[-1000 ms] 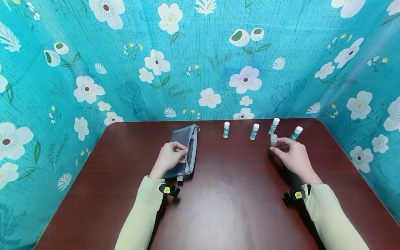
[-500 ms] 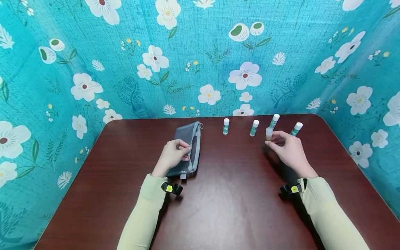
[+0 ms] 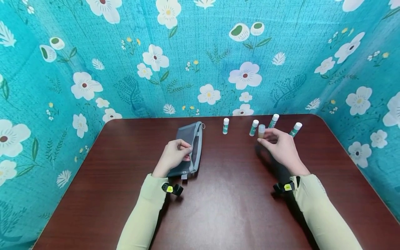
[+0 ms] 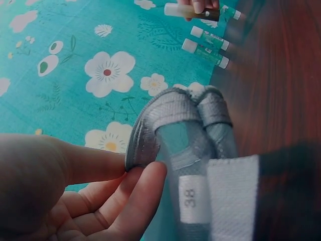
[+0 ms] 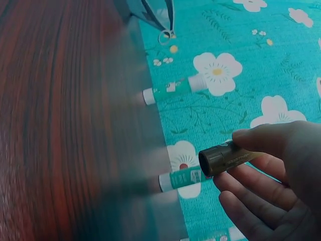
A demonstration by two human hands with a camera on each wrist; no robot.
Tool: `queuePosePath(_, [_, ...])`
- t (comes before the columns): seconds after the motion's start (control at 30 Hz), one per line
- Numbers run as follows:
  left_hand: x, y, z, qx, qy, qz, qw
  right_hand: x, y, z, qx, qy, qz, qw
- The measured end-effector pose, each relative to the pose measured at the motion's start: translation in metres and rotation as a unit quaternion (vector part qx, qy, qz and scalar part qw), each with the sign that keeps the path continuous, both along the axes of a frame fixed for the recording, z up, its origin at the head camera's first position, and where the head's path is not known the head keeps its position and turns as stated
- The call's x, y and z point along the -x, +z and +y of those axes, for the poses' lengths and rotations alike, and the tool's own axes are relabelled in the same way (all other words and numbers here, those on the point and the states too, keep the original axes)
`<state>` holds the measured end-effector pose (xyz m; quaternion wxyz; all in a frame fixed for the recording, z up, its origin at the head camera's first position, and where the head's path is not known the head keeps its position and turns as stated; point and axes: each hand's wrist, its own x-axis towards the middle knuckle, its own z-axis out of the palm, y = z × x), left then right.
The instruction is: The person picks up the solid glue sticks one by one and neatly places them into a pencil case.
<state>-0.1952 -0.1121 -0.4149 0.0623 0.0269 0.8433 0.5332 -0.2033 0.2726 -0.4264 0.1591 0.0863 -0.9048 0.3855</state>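
Note:
My left hand point(image 3: 173, 156) pinches the edge of a grey mesh zip pouch point(image 3: 185, 133); its mouth gapes on the right side. In the left wrist view, thumb and fingertips hold the pouch's fabric rim point(image 4: 145, 140), near a white label point(image 4: 193, 198) marked 38. Over on the right, my right hand point(image 3: 284, 149) holds a brown glue stick point(image 3: 261, 131) with a translucent cap, upright and above the table. The right wrist view shows thumb and fingers around its brown body point(image 5: 225, 158), its dark hollow base facing the camera.
Several green-and-white glue sticks stand along the table's back: one point(image 3: 225, 126) nearest the pouch, another point(image 3: 254, 128) just left of the held one, one point(image 3: 273, 121) behind it, and one point(image 3: 295, 129) partly behind my right hand. A floral curtain point(image 3: 187, 69) hangs behind the dark wooden table point(image 3: 218, 208).
My right hand has moved left with the brown glue stick, passing in front of the standing ones. My left hand keeps hold of the pouch, whose mouth looks slightly wider.

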Motion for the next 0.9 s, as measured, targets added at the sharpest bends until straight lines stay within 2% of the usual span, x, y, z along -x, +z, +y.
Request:
queuePosePath(0.2, [-0.002,0.002,0.003,-0.005,-0.004,0.002,1.0000,0.001,0.004,-0.011,0.008,0.013,-0.011,1.000])
queuePosePath(0.43, [-0.003,-0.001,0.006,-0.036,-0.025,-0.017,0.9989,0.000,0.007,-0.022,0.015,0.024,-0.010,1.000])
queuePosePath(0.9, [-0.002,-0.004,0.009,-0.063,-0.037,-0.040,0.9965,0.003,0.005,-0.046,0.039,0.058,-0.018,0.997])
